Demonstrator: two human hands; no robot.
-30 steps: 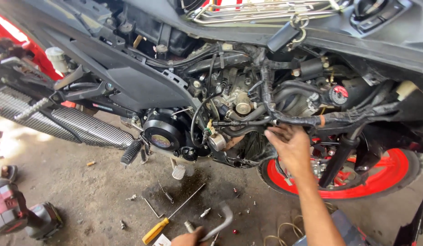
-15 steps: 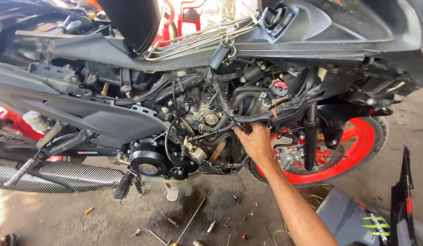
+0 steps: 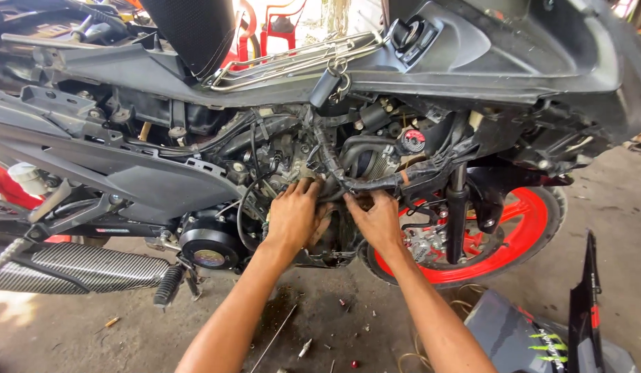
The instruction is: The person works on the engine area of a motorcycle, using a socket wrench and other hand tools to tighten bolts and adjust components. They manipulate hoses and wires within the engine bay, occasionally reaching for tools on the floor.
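Engine parts [image 3: 327,207] deep in the stripped motorcycle are what both my hands are on, just under the black wiring harness [image 3: 375,181] that loops across the opening. My left hand [image 3: 293,215] has its fingers curled in against the metal beside the harness; whether they pinch anything I cannot tell, since the tips are buried among hoses. My right hand [image 3: 377,220] sits just beside it, fingers bent toward the same spot, thumb near the harness, and its hold is equally hidden.

Around them the bike is well opened up: the side fairing is off, the frame and cables are bare, and a loose dark body panel [image 3: 528,338] lies on the concrete by the red front wheel [image 3: 521,235]. The black engine cover [image 3: 208,250] and the exhaust [image 3: 78,266] remain fitted. Small screws and a thin rod [image 3: 273,338] lie on the oil-stained floor below. I judge the stripping as done and the engine work as mid-way, with all reassembly left.
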